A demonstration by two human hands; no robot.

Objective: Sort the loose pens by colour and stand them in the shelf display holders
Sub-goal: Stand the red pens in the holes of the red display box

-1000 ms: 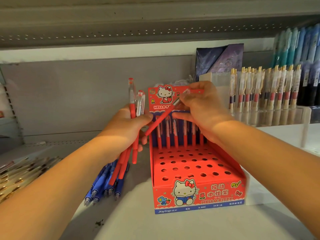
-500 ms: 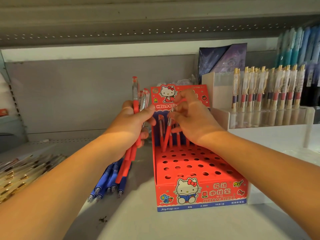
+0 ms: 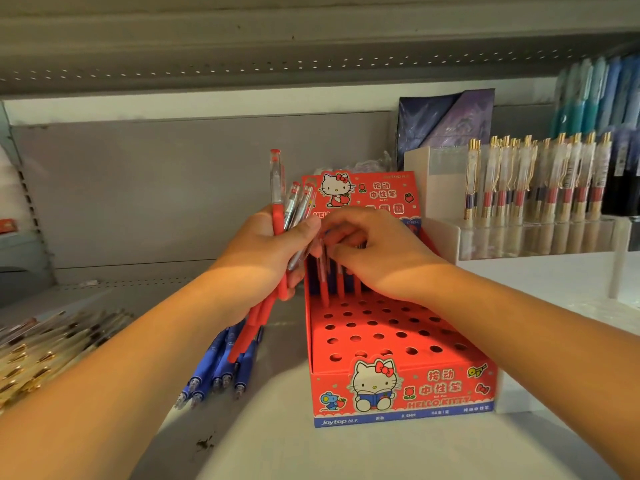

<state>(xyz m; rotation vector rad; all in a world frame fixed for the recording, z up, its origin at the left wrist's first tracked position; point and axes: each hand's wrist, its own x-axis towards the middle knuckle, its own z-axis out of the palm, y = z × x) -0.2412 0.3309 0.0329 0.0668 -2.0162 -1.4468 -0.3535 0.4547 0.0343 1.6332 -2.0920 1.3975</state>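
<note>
My left hand [image 3: 263, 254] grips a bundle of red pens [image 3: 277, 192], their clear caps pointing up, just left of the red Hello Kitty display holder [image 3: 401, 393]. My right hand [image 3: 377, 254] hovers over the holder's back row, fingertips close to my left thumb. Its fingers pinch the top of a red pen [image 3: 324, 278] that stands in the back-left hole. A few more red pens stand in the back row, partly hidden by that hand. The holder's other holes are unfilled. Several blue pens [image 3: 214, 368] lie on the shelf below my left hand.
Loose gold-trimmed pens [image 3: 52, 341] lie in a heap at the far left of the shelf. A clear holder of gold-clip pens [image 3: 536, 188] stands on a white riser to the right. The upper shelf [image 3: 311, 46] hangs low overhead.
My right hand carried one red pen from the bundle down into the holder's back row. Now it sits lower and nearer my left thumb. The left hand has barely moved.
</note>
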